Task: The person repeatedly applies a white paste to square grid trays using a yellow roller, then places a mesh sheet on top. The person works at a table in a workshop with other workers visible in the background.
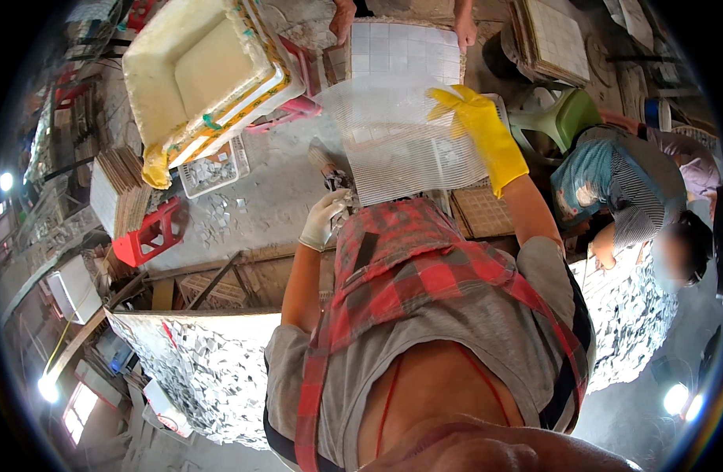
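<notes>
A translucent white mesh sheet [413, 161] lies spread in front of me, its far part over a panel of pale square tiles [405, 49]. My right hand [475, 126], in a yellow rubber glove, rests across the sheet's right side with fingers extended and somewhat blurred. At the sheet's near left corner is my left hand [324, 220] in a white glove. Its fingers are curled, and what they hold is hard to make out. Just beyond it lies a tool with a wooden-looking handle [322, 155]. Another person's two hands [343, 20] hold the tile panel's far sides.
Foam boxes [212, 67] stand far left above a white basket of tile pieces [214, 167]. Stacked panels [119, 193] lean by a red stool [149, 234]. Right are a green stool [562, 118], more stacked panels [554, 39] and a person bending [625, 173]. Tile heaps [212, 370] lie behind me.
</notes>
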Action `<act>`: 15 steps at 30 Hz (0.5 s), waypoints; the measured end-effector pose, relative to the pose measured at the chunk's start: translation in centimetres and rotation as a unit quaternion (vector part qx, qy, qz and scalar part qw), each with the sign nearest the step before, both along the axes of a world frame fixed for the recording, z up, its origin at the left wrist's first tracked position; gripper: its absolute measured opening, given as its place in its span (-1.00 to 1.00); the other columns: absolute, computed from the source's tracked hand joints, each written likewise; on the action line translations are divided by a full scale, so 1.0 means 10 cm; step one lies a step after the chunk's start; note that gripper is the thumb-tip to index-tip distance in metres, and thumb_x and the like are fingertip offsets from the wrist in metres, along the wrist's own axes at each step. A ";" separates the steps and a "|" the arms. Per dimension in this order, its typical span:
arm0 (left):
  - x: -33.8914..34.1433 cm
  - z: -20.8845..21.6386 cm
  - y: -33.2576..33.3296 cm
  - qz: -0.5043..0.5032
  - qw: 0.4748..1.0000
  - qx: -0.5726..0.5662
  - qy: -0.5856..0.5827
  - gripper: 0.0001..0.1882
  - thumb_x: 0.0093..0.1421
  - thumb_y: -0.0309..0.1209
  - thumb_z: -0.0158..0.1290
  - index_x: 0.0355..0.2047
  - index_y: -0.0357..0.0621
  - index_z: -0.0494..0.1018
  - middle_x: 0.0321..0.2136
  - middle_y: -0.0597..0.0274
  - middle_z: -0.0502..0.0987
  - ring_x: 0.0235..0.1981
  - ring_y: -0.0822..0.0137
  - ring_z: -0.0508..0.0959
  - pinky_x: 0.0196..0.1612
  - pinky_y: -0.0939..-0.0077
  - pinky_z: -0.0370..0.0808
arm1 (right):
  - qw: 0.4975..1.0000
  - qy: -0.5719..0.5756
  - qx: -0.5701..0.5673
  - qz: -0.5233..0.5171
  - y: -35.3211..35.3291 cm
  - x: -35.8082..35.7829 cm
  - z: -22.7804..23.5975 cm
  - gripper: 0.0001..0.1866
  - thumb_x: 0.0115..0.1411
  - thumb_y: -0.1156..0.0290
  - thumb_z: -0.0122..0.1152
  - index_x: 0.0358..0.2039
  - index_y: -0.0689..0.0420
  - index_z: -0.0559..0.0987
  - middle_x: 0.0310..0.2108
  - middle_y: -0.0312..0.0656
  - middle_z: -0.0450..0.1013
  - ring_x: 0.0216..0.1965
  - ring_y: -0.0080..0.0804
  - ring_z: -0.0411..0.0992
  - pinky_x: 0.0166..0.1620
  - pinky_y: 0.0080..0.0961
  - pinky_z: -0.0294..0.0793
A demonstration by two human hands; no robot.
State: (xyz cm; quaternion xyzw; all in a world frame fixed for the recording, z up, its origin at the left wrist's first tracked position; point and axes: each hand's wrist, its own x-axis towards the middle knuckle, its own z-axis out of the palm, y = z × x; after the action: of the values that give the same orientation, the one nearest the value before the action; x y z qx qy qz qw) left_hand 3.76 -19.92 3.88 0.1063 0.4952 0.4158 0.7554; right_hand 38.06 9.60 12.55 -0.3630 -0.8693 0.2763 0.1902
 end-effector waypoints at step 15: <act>-0.24 -0.55 0.16 0.022 0.994 -0.068 0.087 -0.59 0.30 -0.42 0.07 0.14 -0.28 0.50 -0.18 0.30 0.64 -0.40 0.59 0.52 -0.42 0.70 0.41 | 0.766 0.175 -0.537 -0.306 0.08 -0.62 -0.39 -0.41 0.30 0.16 0.33 0.19 0.32 0.49 -0.29 -0.16 0.68 -0.48 -0.60 0.47 -0.34 -0.74 0.43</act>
State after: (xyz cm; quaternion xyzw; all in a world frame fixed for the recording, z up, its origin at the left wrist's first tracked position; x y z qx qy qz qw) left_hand 1.37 -18.35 -1.57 0.0793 0.5887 0.3866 0.7054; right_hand 31.85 10.38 8.63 -0.5978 -0.3734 0.6840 0.1879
